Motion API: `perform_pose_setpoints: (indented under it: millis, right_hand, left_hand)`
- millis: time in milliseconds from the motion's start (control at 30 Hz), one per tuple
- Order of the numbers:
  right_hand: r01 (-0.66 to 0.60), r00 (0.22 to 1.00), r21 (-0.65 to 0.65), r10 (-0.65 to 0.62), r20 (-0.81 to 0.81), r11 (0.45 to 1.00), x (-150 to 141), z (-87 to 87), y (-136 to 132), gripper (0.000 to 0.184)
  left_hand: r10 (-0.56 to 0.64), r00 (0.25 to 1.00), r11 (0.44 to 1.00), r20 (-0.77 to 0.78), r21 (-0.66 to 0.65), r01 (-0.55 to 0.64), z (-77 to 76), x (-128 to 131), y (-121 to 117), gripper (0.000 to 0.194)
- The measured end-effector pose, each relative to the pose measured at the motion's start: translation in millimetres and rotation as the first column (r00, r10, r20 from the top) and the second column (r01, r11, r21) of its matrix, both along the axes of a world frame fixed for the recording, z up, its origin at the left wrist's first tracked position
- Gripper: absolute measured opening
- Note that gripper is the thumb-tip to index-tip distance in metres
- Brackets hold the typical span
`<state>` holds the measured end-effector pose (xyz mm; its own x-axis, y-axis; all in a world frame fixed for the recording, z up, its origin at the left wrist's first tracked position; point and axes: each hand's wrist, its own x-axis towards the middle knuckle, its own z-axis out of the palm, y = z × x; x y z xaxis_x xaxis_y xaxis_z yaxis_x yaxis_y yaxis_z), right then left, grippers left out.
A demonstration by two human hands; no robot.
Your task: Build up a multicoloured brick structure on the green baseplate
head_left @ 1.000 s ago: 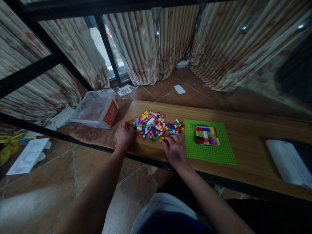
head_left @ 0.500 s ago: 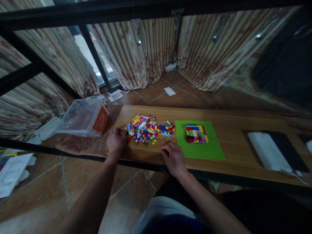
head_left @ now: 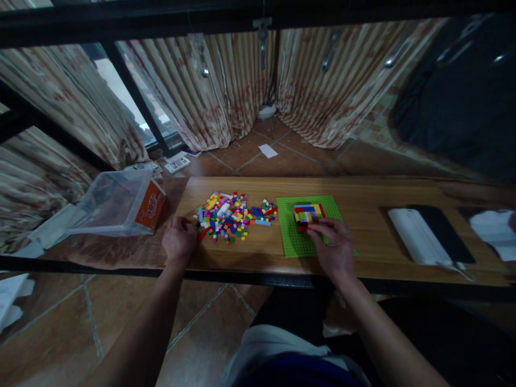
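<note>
A low structure of coloured toy bricks (head_left: 308,208) stands on a green baseplate (head_left: 291,236). My right hand (head_left: 335,248) reaches over the baseplate from its right side, thumb and fingertips pinched on a red brick (head_left: 303,228) at the structure's near side. Whether that brick touches the structure I cannot tell. The hand hides part of the structure and the baseplate's near right corner. At the left end of the wooden board my left hand (head_left: 178,237) rests with curled fingers, beside a pile of loose bricks (head_left: 229,215). Anything inside those fingers is hidden.
A clear plastic bin (head_left: 108,201) with an orange label lies left of the board. On the right are a white oblong case (head_left: 417,236) with a strap, a dark flat object (head_left: 447,234) and white paper (head_left: 494,228). Curtains (head_left: 226,91) hang behind.
My right hand has moved right with the red brick, from the board in front of the pile to the structure. My left hand stays by the pile. The camera view has shifted right.
</note>
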<state>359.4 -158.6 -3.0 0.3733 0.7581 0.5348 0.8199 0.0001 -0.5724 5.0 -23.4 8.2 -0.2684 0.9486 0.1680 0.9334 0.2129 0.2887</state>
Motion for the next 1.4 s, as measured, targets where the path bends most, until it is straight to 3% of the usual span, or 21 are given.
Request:
perform_pose_setpoints:
  millis: [333, 867, 1200, 1400]
  right_hand:
    - [-0.032, 0.999, 0.024, 0.032, 0.012, 0.999, 7, -11.6, 13, 0.015]
    - [-0.002, 0.99, -0.019, -0.001, -0.143, 1.0, 9, -8.6, 12, 0.016]
    - [0.106, 0.994, -0.011, -0.106, -0.037, 0.994, 6, -5.2, 22, 0.029]
    - [0.133, 0.988, -0.025, -0.134, -0.07, 0.991, 2, -11.1, 25, 0.031]
  left_hand:
    - [0.005, 1.0, 1.0, -0.017, 0.008, -0.005, -2.1, -1, 2, 0.019]
    - [0.007, 1.0, 1.0, -0.017, 0.007, -0.007, -2.0, -1, 2, 0.02]
    - [-0.014, 1.0, 0.999, -0.021, 0.044, 0.015, -7.1, -3, 3, 0.019]
    - [-0.013, 1.0, 0.999, -0.02, 0.046, 0.014, -6.5, -3, 3, 0.018]
